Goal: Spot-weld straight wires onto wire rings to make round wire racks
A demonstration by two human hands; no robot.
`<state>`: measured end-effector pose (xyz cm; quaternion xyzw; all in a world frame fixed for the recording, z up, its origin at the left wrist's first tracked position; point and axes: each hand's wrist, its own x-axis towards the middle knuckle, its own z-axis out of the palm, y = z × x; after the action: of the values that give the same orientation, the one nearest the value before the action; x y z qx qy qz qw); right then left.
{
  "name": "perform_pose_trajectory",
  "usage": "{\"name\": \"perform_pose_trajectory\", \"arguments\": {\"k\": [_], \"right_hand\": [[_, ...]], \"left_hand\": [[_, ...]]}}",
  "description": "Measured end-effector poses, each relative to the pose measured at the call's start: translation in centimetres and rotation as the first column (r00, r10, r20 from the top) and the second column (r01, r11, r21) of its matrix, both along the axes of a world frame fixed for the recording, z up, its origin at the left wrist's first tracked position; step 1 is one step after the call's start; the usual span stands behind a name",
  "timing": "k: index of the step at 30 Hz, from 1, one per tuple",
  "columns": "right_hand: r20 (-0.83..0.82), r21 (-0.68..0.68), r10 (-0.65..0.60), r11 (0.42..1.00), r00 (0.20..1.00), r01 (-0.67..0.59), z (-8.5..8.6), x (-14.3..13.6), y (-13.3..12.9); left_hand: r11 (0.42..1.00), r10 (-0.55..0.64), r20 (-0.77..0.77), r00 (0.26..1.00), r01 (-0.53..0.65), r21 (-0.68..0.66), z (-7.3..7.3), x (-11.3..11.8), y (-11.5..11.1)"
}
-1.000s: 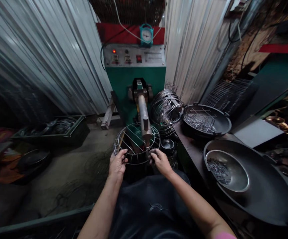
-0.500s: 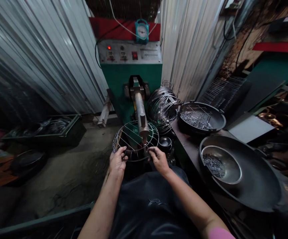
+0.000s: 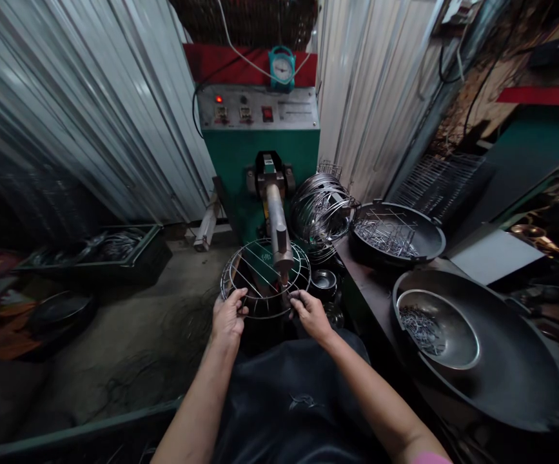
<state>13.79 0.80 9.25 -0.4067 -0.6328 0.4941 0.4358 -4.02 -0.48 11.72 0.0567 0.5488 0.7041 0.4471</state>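
My left hand pinches the near left rim of a round wire rack, which has two rings joined by short wires and straight bars across it. My right hand is closed at the near right rim, thumb and fingertips together. Whether it also holds a small piece of wire, I cannot make out. The rack sits around the electrode of a green spot-welding machine. From the machine, a thick metal arm reaches toward me, its tip over the rim just left of my right fingers.
Right of the machine hangs a bundle of wire rings. On the right-hand bench stand a pan of wire parts and a big wok holding a steel bowl of short wire pieces. A green bin stands at the left.
The view has shifted slightly, so the machine and pans appear a little lower and further right. Both hands keep their places on the rack, with hardly any movement.
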Motion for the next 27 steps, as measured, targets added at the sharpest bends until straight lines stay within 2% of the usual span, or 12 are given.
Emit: {"name": "perform_pose_trajectory", "arguments": {"k": [6,13,18,22,25,27], "right_hand": [[-0.026,-0.008,0.000,1.000,1.000,0.000,-0.3,-0.4,0.6],[-0.012,-0.012,-0.013,1.000,1.000,0.012,0.2,-0.7,0.9],[-0.062,-0.096,-0.007,0.995,0.998,0.001,0.2,-1.0,0.6],[-0.151,-0.136,-0.120,0.986,0.981,0.099,-0.3,-0.4,0.2],[-0.161,-0.169,-0.258,0.958,0.953,0.231,-1.2,1.8,-0.5],[-0.121,-0.213,-0.304,0.938,0.945,0.275,-2.4,4.0,-1.3]], "left_hand": [[1.000,0.001,0.003,1.000,-0.002,0.006,-0.3,-0.3,0.5],[0.995,0.024,0.010,1.000,-0.023,-0.094,-0.9,-0.6,1.0],[0.991,0.068,0.002,0.998,-0.067,-0.117,-0.8,-0.4,0.9],[0.987,0.081,0.013,0.997,-0.078,-0.139,-0.7,-0.2,0.7],[0.987,0.096,0.032,0.995,-0.091,-0.132,-0.6,0.1,0.5],[0.987,0.104,0.032,0.994,-0.099,-0.125,-0.4,0.3,0.3]]}}
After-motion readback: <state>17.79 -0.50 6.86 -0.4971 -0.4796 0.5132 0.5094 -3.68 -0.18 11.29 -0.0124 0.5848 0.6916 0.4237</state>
